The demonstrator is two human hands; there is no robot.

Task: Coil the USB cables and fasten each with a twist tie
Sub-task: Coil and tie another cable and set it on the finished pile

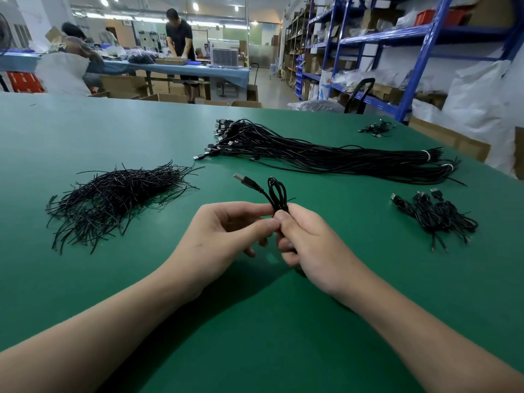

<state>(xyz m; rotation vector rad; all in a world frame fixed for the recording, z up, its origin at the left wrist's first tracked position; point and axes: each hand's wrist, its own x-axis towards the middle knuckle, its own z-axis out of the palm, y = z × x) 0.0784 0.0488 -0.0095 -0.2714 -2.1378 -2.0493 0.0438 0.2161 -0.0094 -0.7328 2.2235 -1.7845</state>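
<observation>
Cable-coiling at a green table [255, 321]: the right hand [306, 245] grips a coiled USB cable [276, 194] at its waist, while the left hand [224, 231] pinches the same spot between thumb and forefinger. Loops and plug [244, 180] stand up beyond the fingertips. Twist ties [113, 199] lie well left of the fingers, finished coils [436, 214] to their right. The likely risk is a slackened pinch — the springy loops would fan open before any tie holds them.
</observation>
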